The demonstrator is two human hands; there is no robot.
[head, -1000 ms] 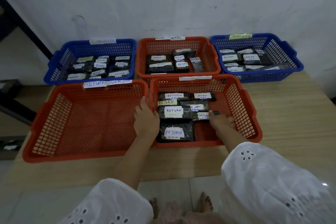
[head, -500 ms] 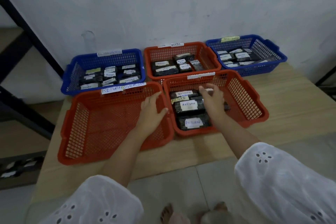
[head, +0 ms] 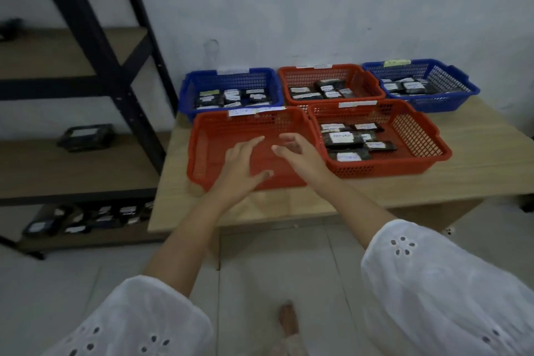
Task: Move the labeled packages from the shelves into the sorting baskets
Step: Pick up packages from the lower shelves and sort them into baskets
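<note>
Packages not yet sorted lie off to the left of both hands. A lone package [head: 86,138] sits on the middle board of the shelf unit [head: 86,173], long side running along the board. A bunch of bottom-shelf packages [head: 95,218] sits on the lowest board near the floor, too blurred to read the labels.

Left hand [head: 242,166] is the nearer one to the shelves. It hangs over the front-left red basket [head: 202,124], fingers spread and holding nothing. Right hand [head: 302,154] is just beside it over the same basket, fingers loosely bent, thumb apart, also holding nothing. That basket has no packages in it.

The front-right red basket [head: 416,124] holds several labeled packages. The three back baskets against the wall, blue [head: 190,87], red [head: 367,78] and blue [head: 462,84], hold more. All five stand on the table [head: 476,170], which butts up close to the shelf unit.

Likely next move is a leftward reach, left hand first. The lone package is about level with the hands; the bottom bunch means bending down.
</note>
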